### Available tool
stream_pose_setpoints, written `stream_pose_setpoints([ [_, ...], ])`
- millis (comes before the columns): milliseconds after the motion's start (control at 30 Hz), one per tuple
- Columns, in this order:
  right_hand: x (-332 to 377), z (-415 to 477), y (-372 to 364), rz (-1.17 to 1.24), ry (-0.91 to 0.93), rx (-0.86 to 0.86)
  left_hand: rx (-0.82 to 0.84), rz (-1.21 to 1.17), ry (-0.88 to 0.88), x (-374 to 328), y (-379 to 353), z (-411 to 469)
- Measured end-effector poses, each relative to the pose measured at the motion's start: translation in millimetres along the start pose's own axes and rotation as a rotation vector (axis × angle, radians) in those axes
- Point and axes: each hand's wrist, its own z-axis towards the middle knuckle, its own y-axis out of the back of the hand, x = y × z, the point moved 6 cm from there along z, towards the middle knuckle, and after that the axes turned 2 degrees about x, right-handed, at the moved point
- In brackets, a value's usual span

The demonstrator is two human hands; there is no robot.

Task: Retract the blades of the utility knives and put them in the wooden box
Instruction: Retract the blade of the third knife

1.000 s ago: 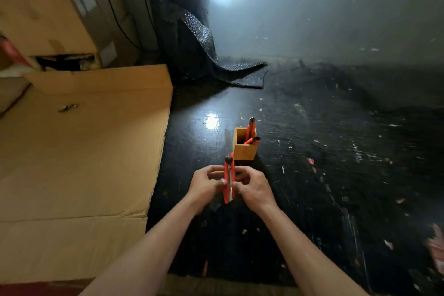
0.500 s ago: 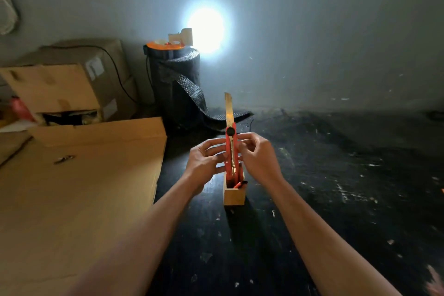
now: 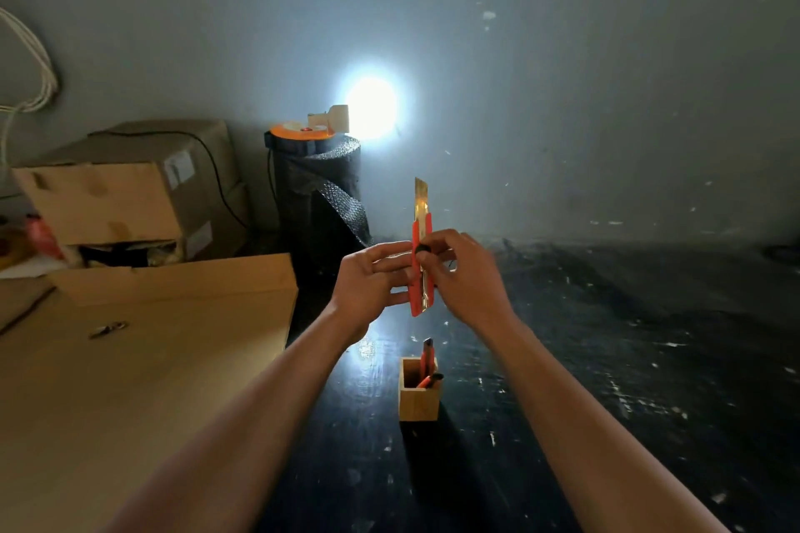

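I hold a red utility knife (image 3: 420, 273) upright in front of me, its blade (image 3: 420, 197) sticking out above the handle. My left hand (image 3: 370, 283) grips the handle from the left. My right hand (image 3: 465, 277) grips it from the right, with the thumb on the black slider near the top. Below the hands, a small wooden box (image 3: 417, 396) stands on the black floor (image 3: 606, 359). Two other red knives (image 3: 428, 364) stand inside it, their ends poking above the rim.
Flat cardboard sheets (image 3: 130, 381) cover the floor on the left, with a small metal piece (image 3: 107, 330) lying on them. Cardboard boxes (image 3: 130, 190) and a black roll of bubble wrap (image 3: 320, 203) stand against the grey wall. A bright light spot shines on the wall.
Both hands have lifted the knife well above the box. The view has tilted up, so the box now sits lower in frame. The blade is extended, unlike one second ago.
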Motion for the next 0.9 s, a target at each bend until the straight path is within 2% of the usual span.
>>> stream_pose_setpoints([
  [200,-2,-9,-9,0.126,-0.011,0.025,-0.020,0.002,-0.006,-8,8,12],
  [433,-7,-14,-15,0.132,-0.059,0.079,-0.051,0.050,-0.003,-11,10,20],
  [900,-1,-29,-10,0.151,-0.013,0.064,-0.065,0.053,-0.003,-8,5,18],
])
